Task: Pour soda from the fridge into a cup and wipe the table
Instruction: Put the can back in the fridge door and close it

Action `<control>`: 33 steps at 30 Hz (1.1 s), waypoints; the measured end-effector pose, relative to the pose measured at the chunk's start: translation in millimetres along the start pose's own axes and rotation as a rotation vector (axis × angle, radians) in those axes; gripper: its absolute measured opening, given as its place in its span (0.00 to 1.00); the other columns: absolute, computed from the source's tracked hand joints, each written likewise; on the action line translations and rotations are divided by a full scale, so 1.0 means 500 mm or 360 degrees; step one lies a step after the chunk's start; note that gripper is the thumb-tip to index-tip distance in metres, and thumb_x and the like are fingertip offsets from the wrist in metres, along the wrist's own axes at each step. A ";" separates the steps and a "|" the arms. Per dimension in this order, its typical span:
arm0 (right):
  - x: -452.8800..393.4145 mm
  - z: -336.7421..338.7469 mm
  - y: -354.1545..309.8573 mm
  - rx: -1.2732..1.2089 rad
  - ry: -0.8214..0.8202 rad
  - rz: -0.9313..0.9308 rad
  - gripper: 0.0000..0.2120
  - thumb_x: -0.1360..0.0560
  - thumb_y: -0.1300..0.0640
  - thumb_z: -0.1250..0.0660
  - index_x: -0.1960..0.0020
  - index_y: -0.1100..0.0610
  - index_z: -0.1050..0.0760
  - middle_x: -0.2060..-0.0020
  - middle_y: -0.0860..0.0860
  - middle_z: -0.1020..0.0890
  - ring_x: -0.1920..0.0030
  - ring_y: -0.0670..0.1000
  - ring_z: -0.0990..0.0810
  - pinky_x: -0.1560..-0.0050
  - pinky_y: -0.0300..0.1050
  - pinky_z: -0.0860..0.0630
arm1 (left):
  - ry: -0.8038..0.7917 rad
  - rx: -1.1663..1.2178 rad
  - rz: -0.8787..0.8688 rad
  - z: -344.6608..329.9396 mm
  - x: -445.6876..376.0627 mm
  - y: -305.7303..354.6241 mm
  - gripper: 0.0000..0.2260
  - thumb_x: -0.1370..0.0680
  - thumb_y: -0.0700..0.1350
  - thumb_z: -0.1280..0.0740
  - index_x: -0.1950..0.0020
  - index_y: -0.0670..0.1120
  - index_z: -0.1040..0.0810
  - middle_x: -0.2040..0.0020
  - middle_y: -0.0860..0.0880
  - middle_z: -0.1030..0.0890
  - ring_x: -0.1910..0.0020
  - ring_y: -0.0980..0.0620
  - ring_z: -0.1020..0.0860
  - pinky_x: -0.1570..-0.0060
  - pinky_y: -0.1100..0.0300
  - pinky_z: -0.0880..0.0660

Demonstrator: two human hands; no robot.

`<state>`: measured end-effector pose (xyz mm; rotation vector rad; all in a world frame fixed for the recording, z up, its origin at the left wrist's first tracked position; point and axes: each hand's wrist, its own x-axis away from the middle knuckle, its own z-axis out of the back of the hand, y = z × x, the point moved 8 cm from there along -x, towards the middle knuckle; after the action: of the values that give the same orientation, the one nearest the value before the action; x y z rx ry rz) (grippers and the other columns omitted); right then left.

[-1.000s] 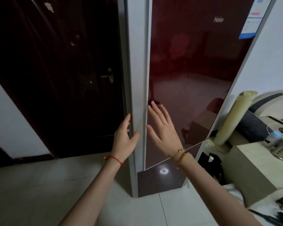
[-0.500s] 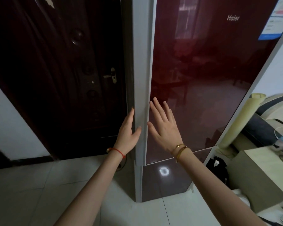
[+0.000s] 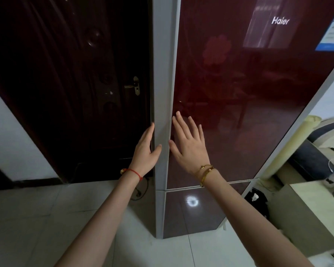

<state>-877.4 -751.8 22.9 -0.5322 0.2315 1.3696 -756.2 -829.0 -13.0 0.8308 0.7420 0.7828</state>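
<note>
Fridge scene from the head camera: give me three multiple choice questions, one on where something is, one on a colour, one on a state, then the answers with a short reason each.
1. Where is the left hand?
A. on the grey side edge of the fridge
B. on the dark door's handle
C. on the floor

2. What colour is the fridge's upper door?
A. white
B. glossy dark red
C. green

3. What state is the upper door in?
A. wide open
B. removed
C. closed

Answers:
1 A: its fingers lie along the grey edge, thumb on the near face.
2 B: the panel under the right hand is a reflective dark red.
3 C: it sits flush, with no interior showing.
</note>
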 end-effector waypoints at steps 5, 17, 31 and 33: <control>-0.001 -0.004 0.000 -0.0014 -0.0006 0.0015 0.34 0.20 0.43 0.44 0.20 0.48 0.57 0.21 0.41 0.57 0.21 0.54 0.58 0.22 0.60 0.55 | -0.0022 -0.0044 -0.0034 0.002 0.001 -0.006 0.34 0.20 0.43 0.35 0.20 0.55 0.50 0.20 0.52 0.43 0.22 0.52 0.42 0.25 0.45 0.40; 0.059 0.042 0.003 -0.0307 0.0087 -0.0145 0.32 0.20 0.46 0.41 0.21 0.51 0.48 0.25 0.47 0.38 0.22 0.50 0.48 0.22 0.56 0.50 | -0.0021 -0.0304 -0.0200 0.036 0.039 0.001 0.30 0.19 0.44 0.36 0.20 0.52 0.44 0.22 0.51 0.40 0.22 0.53 0.42 0.24 0.53 0.41; 0.347 0.109 0.070 -0.0249 0.0084 -0.0687 0.29 0.20 0.46 0.40 0.22 0.52 0.43 0.26 0.48 0.35 0.23 0.52 0.44 0.23 0.50 0.45 | -0.0503 -0.0381 -0.0547 -0.071 0.168 0.072 0.27 0.20 0.42 0.35 0.22 0.48 0.38 0.25 0.49 0.34 0.25 0.53 0.38 0.30 0.69 0.45; 0.399 0.129 0.077 -0.0226 0.0104 -0.0800 0.29 0.20 0.47 0.40 0.22 0.52 0.43 0.27 0.49 0.34 0.24 0.52 0.43 0.23 0.50 0.45 | -0.0582 -0.0316 -0.0559 -0.100 0.192 0.086 0.26 0.20 0.41 0.35 0.23 0.47 0.37 0.26 0.49 0.32 0.26 0.53 0.37 0.29 0.65 0.42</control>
<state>-884.2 -543.5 -21.1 -0.7002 0.0458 0.8832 -761.0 -713.1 -24.6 0.6179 0.4558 0.3669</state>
